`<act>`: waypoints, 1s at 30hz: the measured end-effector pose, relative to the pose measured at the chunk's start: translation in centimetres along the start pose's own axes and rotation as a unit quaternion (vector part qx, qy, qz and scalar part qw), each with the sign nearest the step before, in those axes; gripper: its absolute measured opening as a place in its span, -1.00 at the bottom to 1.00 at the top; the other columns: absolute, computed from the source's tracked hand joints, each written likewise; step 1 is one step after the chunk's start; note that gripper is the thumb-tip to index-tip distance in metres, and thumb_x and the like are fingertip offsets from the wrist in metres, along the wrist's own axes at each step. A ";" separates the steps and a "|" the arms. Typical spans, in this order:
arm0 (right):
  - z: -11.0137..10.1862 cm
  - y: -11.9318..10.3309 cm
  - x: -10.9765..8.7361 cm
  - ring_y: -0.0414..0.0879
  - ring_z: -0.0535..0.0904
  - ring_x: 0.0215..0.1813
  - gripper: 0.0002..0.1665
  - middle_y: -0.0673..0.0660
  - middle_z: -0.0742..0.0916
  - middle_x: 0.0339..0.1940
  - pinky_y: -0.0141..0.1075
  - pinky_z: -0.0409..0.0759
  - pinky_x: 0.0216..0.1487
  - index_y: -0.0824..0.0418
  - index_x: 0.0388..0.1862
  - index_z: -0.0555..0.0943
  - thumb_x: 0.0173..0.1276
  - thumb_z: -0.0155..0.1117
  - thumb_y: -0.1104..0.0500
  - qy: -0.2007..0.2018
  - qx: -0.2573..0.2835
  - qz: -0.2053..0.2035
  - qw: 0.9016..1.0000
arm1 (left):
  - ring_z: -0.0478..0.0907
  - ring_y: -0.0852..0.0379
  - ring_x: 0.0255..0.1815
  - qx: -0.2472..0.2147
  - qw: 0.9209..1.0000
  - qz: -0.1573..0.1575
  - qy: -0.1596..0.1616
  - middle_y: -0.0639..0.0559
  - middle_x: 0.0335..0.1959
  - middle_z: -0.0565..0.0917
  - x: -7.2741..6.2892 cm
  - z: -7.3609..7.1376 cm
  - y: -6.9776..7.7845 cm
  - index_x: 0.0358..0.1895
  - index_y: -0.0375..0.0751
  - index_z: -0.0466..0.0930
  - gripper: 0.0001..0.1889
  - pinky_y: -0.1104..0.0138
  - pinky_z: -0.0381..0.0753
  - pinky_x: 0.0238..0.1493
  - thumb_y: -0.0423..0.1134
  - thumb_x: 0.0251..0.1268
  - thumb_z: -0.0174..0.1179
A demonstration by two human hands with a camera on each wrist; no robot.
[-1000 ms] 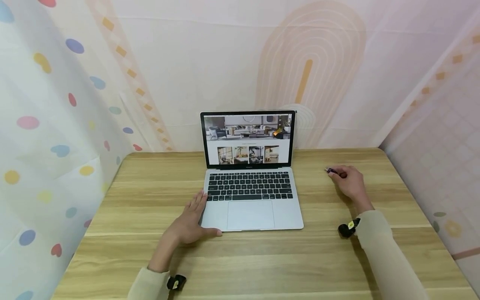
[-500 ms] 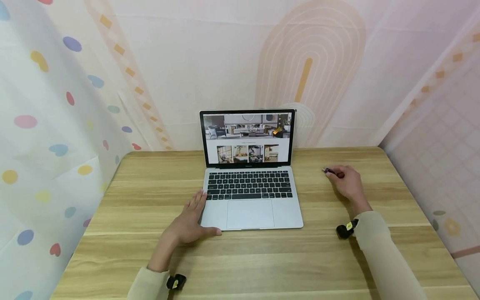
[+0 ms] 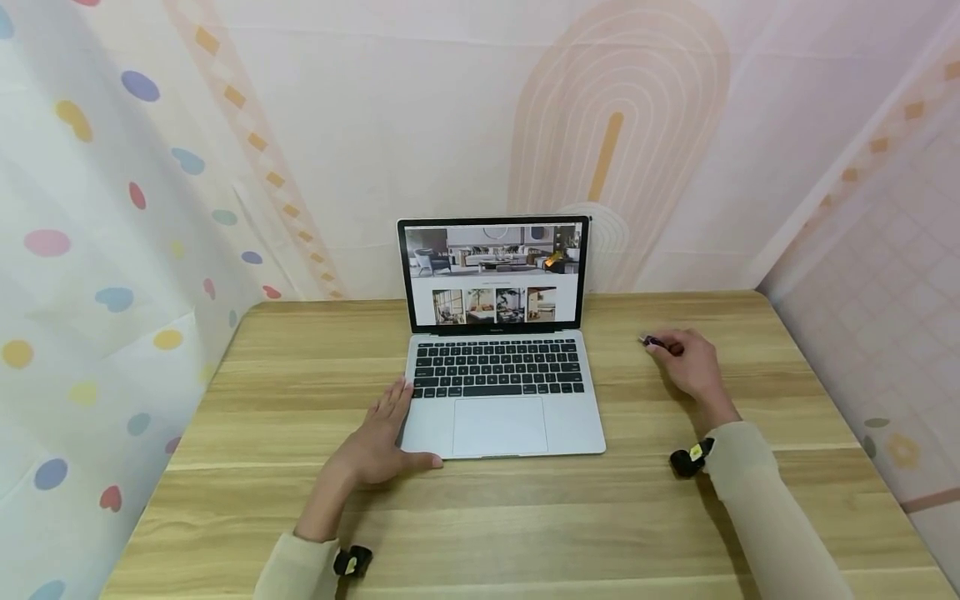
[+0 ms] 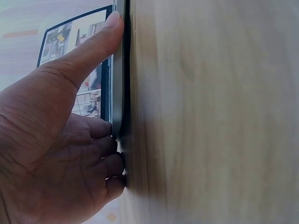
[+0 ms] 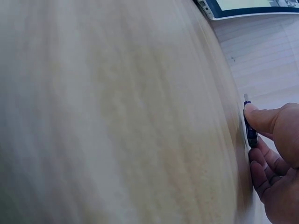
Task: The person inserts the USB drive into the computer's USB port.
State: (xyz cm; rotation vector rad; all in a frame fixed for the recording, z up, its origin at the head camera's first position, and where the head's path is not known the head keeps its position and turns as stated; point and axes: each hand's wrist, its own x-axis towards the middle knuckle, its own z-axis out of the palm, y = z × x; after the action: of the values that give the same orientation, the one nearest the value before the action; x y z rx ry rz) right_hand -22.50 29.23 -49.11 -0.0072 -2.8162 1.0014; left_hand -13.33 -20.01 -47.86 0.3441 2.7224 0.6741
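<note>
1. The small dark stick (image 5: 250, 125) is in the right hand (image 3: 692, 367), low over the table (image 3: 480, 533); whether it touches the wood I cannot tell.
2. The right hand is clamped on that stick, thumb on one side and fingers on the other; its metal tip (image 5: 246, 97) sticks out past the thumb, toward the laptop (image 3: 501, 333).
3. The laptop stands open to the left of the right hand, well apart from it, and just right of the left hand (image 3: 378, 446).
4. The left hand is spread: its fingers lie together along the laptop's left side, its thumb apart from them along the front edge.
5. Inward from the left hand are the touchpad (image 3: 499, 425) and, farther up, the black keyboard (image 3: 498, 368).
6. Beyond both hands, the lit screen (image 3: 495, 275) holds a picture of a sitting room, with four smaller pictures in a row under it.
7. Behind each hand comes a pale sleeve (image 3: 772, 508).
8. Past the table, a patterned cloth (image 3: 375, 125) hangs.
</note>
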 end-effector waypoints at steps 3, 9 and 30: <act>0.0 -0.3 0.0 0.18 0.62 -0.06 -0.62 0.39 0.67 -0.03 -0.23 0.53 -0.11 0.36 0.14 0.69 0.52 0.28 0.12 0.001 0.002 -0.005 1.000 | -0.27 -0.33 0.72 0.000 1.000 -0.001 0.000 -0.28 0.72 -0.26 0.1 -0.1 0.0 0.66 -0.34 -0.22 0.39 -0.21 -0.15 0.68 0.38 0.01 0.45; 0.0 -0.6 -0.1 0.16 0.60 -0.09 -0.63 0.38 0.66 -0.06 -0.24 0.51 -0.14 0.37 0.14 0.69 0.52 0.28 0.14 -0.006 0.001 -0.012 1.000 | -0.27 -0.33 0.72 -0.001 1.000 -0.002 0.000 -0.29 0.71 -0.26 0.1 -0.1 0.0 0.66 -0.35 -0.22 0.39 -0.21 -0.16 0.68 0.37 0.00 0.46; 0.0 -1.4 -0.4 0.14 0.62 -0.06 -0.65 0.32 0.66 -0.04 -0.25 0.54 -0.13 0.32 0.15 0.69 0.52 0.28 0.13 -0.034 0.004 -0.011 0.999 | -0.27 -0.33 0.72 0.000 1.000 0.001 0.003 -0.29 0.71 -0.25 0.1 0.0 -0.1 0.66 -0.36 -0.21 0.38 -0.20 -0.15 0.68 0.35 0.02 0.46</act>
State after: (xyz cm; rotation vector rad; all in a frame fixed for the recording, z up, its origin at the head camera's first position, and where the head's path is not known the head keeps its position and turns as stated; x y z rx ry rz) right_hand -21.99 28.17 -48.28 0.0599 -2.8671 1.0278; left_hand -13.45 -20.03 -47.97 0.3455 2.7281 0.6770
